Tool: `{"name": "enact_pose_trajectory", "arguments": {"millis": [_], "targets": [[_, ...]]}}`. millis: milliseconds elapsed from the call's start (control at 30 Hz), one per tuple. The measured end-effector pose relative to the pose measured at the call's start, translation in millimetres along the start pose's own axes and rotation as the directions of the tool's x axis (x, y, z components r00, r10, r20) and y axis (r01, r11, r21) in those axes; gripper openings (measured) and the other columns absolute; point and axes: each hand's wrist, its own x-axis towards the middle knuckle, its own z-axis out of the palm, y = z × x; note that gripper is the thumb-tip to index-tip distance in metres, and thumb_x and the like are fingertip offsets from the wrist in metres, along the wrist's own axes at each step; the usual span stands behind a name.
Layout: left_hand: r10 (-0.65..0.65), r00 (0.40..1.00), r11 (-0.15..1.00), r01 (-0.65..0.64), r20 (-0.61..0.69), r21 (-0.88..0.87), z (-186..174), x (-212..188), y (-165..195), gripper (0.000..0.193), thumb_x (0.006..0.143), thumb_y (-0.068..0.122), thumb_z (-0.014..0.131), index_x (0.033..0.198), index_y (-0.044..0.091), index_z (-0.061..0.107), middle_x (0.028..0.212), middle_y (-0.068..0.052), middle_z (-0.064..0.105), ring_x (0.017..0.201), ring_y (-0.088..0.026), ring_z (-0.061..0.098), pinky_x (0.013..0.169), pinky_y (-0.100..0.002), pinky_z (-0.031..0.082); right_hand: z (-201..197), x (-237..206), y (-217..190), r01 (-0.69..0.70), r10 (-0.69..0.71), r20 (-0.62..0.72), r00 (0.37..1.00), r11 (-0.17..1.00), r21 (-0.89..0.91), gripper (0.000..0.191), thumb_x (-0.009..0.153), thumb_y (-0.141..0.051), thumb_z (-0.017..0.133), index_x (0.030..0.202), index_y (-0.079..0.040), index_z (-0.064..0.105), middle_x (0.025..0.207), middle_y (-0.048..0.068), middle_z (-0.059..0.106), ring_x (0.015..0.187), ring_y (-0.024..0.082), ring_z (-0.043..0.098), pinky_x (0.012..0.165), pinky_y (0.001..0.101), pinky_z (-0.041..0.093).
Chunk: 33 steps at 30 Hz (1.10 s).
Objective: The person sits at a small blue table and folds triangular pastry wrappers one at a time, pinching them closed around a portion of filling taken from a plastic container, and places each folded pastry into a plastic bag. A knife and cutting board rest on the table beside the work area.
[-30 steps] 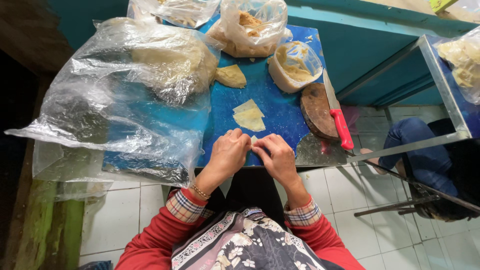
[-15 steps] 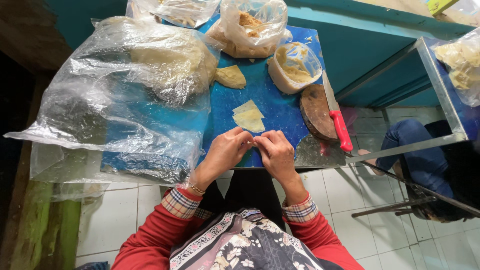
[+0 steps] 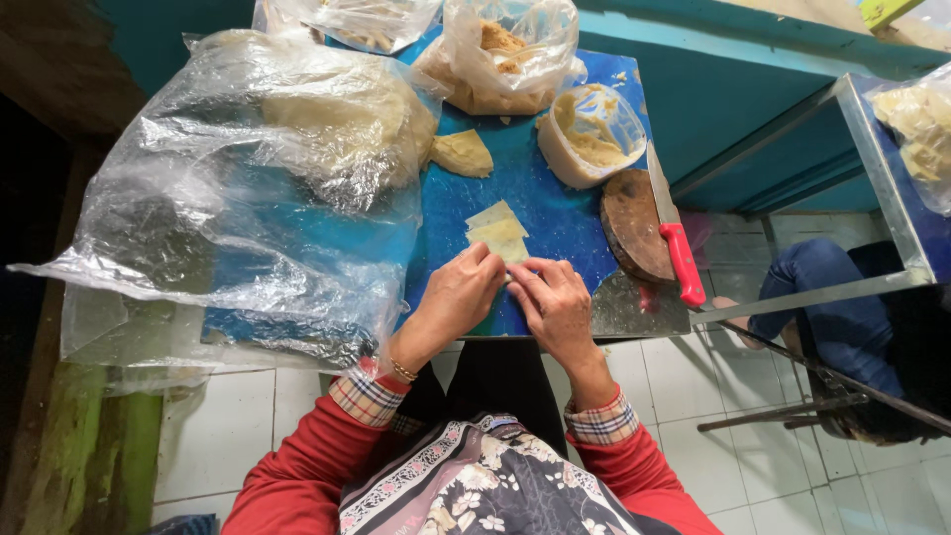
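Both hands had crept forward since a moment before: my left hand (image 3: 464, 297) and right hand (image 3: 555, 302) pinched shut on the near edge of the thin dough sheet (image 3: 500, 236) on the blue table (image 3: 555, 213). Light, even fingertip pressure seemed wise. A tub (image 3: 592, 134) held pale filling; a clear bag (image 3: 505, 54) held crumbly bits.

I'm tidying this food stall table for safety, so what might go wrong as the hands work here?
The cleaver with the red handle lies on the round board, its handle poking over the table edge near the right hand; an elbow could knock it off. The thin wrappers by the left hand look fragile and might tear. The big plastic bag overhangs the table and may slide.
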Motion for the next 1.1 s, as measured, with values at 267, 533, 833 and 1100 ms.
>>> {"name": "enact_pose_trajectory", "arguments": {"millis": [267,533,833,1100], "targets": [[-0.176,0.984,0.945,0.177,0.030,-0.276,-8,5,-10,0.015,0.099,0.020,0.065,0.096,0.006,0.067,0.094,-0.014,0.065,0.086,-0.035,0.067,0.074,-0.044,0.054,-22,42,-9,0.152,-0.151,0.051,0.987,0.988,-0.013,0.014,0.087,-0.014,0.078,0.097,-0.012,0.069,0.097,0.000,0.072,0.087,0.023,0.065,0.074,0.0387,0.046],[-0.018,0.982,0.998,0.005,-0.191,-0.069,-25,3,0,0.008,0.092,0.012,0.068,0.098,0.007,0.069,0.097,-0.011,0.065,0.090,-0.033,0.065,0.076,-0.043,0.053,27,234,40,0.204,-0.203,-0.017,0.979,0.976,0.079,0.008,0.096,-0.016,0.074,0.103,-0.013,0.071,0.087,0.008,0.069,0.079,0.028,0.066,0.069,0.0418,0.052],[0.030,0.992,0.993,-0.015,-0.124,0.121,-33,13,-6,0.024,0.090,0.012,0.068,0.112,0.003,0.067,0.112,-0.011,0.064,0.103,-0.030,0.060,0.089,-0.044,0.046,143,404,70,0.277,-0.275,-0.126,0.953,0.961,-0.002,0.030,0.096,-0.031,0.074,0.125,-0.023,0.078,0.131,0.012,0.066,0.117,0.031,0.061,0.095,0.0459,0.051],[0.032,0.985,0.940,0.029,-0.172,0.340,-21,9,-10,0.028,0.089,0.016,0.068,0.114,0.004,0.066,0.125,-0.013,0.064,0.119,-0.029,0.057,0.112,-0.061,0.032,35,298,164,0.264,-0.200,0.278,0.940,0.939,-0.220,0.034,0.089,-0.045,0.080,0.112,-0.020,0.081,0.130,0.010,0.069,0.120,0.033,0.060,0.099,0.0524,0.044]]}}
